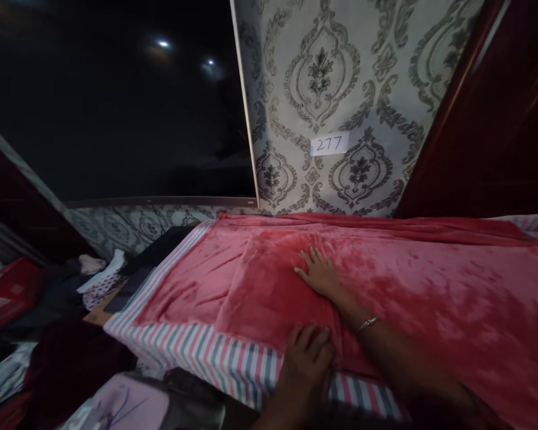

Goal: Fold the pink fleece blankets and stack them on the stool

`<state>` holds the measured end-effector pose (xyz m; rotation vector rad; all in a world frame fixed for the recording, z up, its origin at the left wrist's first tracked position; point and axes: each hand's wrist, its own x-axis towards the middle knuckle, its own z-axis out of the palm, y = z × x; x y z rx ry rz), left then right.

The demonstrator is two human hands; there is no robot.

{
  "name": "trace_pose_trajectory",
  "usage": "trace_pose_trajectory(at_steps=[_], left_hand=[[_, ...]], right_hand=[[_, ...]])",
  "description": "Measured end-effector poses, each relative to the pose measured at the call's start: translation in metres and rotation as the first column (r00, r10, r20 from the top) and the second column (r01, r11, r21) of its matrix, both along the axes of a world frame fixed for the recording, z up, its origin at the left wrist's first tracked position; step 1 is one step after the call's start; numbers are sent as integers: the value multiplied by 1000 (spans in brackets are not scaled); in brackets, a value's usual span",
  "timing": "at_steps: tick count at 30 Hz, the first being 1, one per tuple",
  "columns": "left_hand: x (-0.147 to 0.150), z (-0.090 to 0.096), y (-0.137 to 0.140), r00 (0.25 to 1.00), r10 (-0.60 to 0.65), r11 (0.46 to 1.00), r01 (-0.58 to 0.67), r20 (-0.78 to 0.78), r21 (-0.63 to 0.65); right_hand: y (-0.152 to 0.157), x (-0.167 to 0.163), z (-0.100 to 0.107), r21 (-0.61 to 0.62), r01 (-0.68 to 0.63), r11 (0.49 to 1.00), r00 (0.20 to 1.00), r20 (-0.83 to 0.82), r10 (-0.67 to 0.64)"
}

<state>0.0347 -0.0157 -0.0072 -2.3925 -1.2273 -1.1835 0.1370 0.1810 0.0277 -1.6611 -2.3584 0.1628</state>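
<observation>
A red plush blanket lies spread over a surface covered with a striped cloth. On its left part a folded flap forms a rough square. My right hand, with a bracelet on its wrist, rests flat near the flap's right side, fingers spread. Nearer to me, my left hand lies on the front edge of the flap, its fingers slightly bent and apart. No grip on the fabric shows under either palm.
Behind the surface stands a patterned wall with a paper label reading 277. A large dark screen fills the upper left. Clothes and a pink-lidded container sit at the lower left. A dark red wooden panel borders the right.
</observation>
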Motion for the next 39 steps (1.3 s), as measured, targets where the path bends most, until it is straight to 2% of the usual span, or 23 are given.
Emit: trace_pose_trajectory(at_steps=[5, 9, 11, 13, 15, 17, 19, 23, 28, 31, 33, 37, 39], left_hand=[[-1, 8, -6, 999, -36, 997, 37, 11, -70], [-4, 22, -12, 989, -136, 978, 144, 62, -151], [-13, 29, -13, 983, -166, 973, 176, 79, -149], [-32, 34, -10, 994, -59, 993, 68, 96, -93], [-60, 36, -4, 968, 188, 982, -185, 164, -34], [-94, 35, 3, 866, 424, 904, -423, 264, -65], [-126, 31, 10, 763, 540, 840, -513, 356, -175], [-160, 20, 15, 654, 558, 822, -353, 511, -447], [-162, 21, 15, 616, 582, 775, -221, 531, -592], [-165, 26, 15, 597, 565, 766, -121, 570, -631], [-167, 30, 16, 592, 563, 769, -118, 577, -629], [-164, 33, 16, 590, 562, 777, -136, 579, -615], [-162, 33, 16, 595, 563, 775, -137, 574, -617]], right_hand=[[1, 2, -2, 26, -3, 1000, 1000, 12, 3], [0, 1, 0, 29, -3, 1000, 999, 39, 1], [-2, 1, 0, 29, 2, 1000, 999, 42, -4], [-2, 1, 0, 23, 7, 1000, 999, 40, -8], [-2, 1, 0, 21, 7, 1000, 999, 37, -8], [-1, 1, 0, 26, 1, 1000, 999, 35, -2], [-1, 1, -1, 37, -2, 999, 1000, 30, 1], [-1, 1, -2, 40, -10, 999, 1000, 4, 10], [-1, 2, 6, 10, -23, 1000, 1000, -13, 23], [-10, 5, 14, -79, -34, 996, 999, -14, 33], [-27, 10, 16, -127, -56, 990, 998, -24, 53], [-76, 25, 7, -108, -179, 978, 983, -61, 173], [-97, 32, 0, -93, -201, 975, 978, -71, 195]])
